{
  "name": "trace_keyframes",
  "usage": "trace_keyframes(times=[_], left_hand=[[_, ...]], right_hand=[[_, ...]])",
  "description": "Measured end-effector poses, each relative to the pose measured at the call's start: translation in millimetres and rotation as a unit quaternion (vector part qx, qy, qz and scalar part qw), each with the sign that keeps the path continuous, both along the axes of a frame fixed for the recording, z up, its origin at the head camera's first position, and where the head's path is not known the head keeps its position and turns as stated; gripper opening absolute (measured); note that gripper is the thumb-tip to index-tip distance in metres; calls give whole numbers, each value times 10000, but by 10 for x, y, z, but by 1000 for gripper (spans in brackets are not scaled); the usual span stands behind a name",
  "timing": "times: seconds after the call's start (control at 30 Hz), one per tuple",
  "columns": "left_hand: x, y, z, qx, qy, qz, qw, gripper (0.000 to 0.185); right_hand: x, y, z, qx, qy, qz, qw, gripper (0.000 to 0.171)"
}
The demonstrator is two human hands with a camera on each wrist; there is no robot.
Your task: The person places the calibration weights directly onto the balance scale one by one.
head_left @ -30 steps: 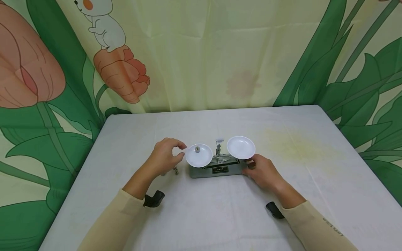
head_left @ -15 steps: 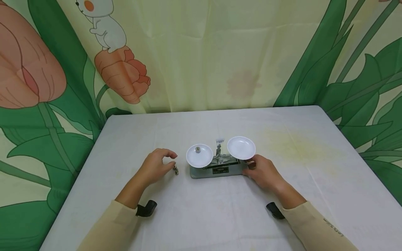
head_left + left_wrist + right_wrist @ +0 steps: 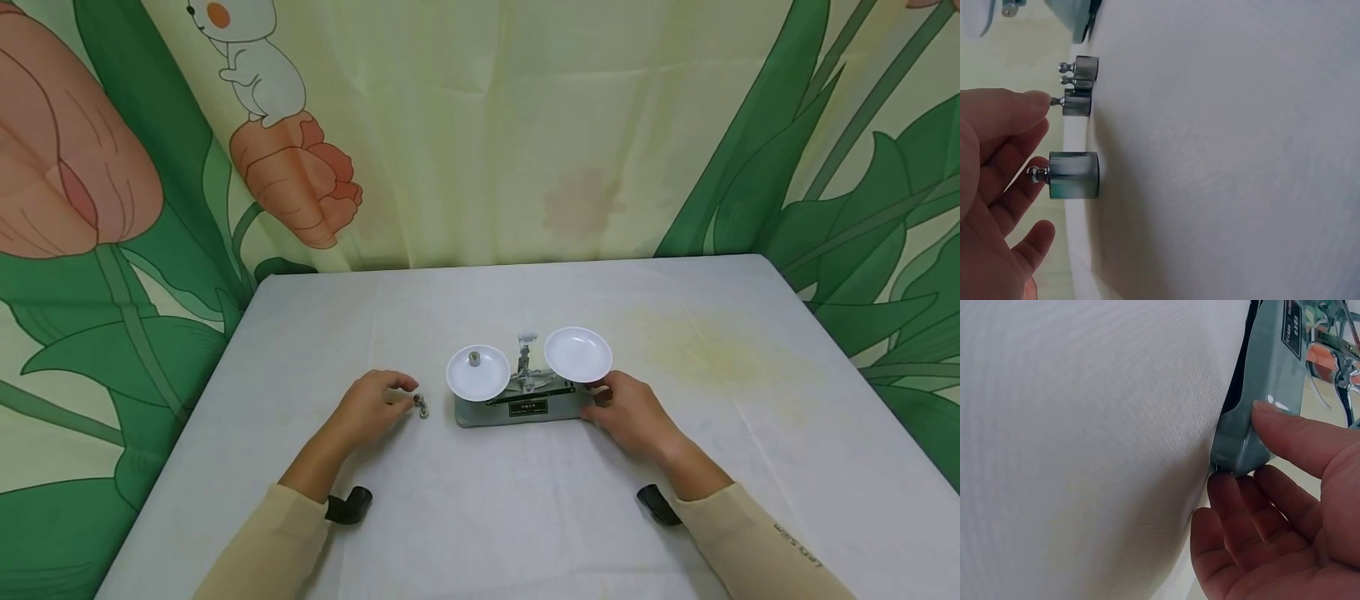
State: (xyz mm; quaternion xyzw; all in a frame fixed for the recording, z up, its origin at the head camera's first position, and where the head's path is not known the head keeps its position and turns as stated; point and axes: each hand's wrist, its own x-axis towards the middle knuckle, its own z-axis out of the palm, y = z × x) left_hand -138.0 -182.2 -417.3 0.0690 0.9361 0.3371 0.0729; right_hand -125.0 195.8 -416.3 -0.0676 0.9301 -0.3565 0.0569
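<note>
A balance scale (image 3: 491, 413) with a grey-green base and two white pans stands mid-table. One small metal weight (image 3: 474, 358) sits on its left pan (image 3: 480, 385); the right pan (image 3: 577, 354) bears nothing. My right hand (image 3: 626, 408) grips the base's right end, thumb on its front face and fingers at the end. Left of the scale, my left hand (image 3: 371, 406) is beside several knobbed weights (image 3: 423, 410), thumb and forefinger apart. In the left wrist view its thumb tip is by the knob of a small weight (image 3: 1077, 103); a larger weight (image 3: 1074, 175) stands nearer.
White cloth covers the table (image 3: 525, 508). Behind it hangs a curtain (image 3: 465, 150) printed with a rabbit, a carrot and leaves. Black wrist cameras, left (image 3: 349, 506) and right (image 3: 658, 505), stick out under the sleeves.
My left hand has drawn back from beside the left pan, moving left and down to the weights on the table. The right hand keeps its grip on the scale's base.
</note>
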Motion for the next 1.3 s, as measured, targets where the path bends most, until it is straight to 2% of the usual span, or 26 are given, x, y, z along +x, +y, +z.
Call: trace_keyframes(times=[0.2, 0.33, 0.5, 0.67, 0.83, 1.3], left_hand=[[-19, 28, -58, -211, 185, -190, 9994, 23], [-28, 45, -60, -187, 228, -248, 9993, 24], [-51, 73, -54, -254, 104, -216, 9994, 25], [-70, 98, -77, -580, 29, -150, 9982, 23], [-74, 118, -93, -820, 80, -125, 9965, 21], [-96, 129, -114, -1041, 268, -116, 9941, 17]], right_hand=[[1, -4, -1, 32, -55, -9, 10000, 49], [-2, -4, -2, 31, -55, -20, 10000, 49], [-3, -2, -3, -7, -33, -31, 10000, 48], [-3, -3, -5, 17, -52, -57, 10000, 48], [1, -3, 0, 27, -93, -82, 9999, 49], [7, -8, -5, -41, -115, -124, 9998, 49]])
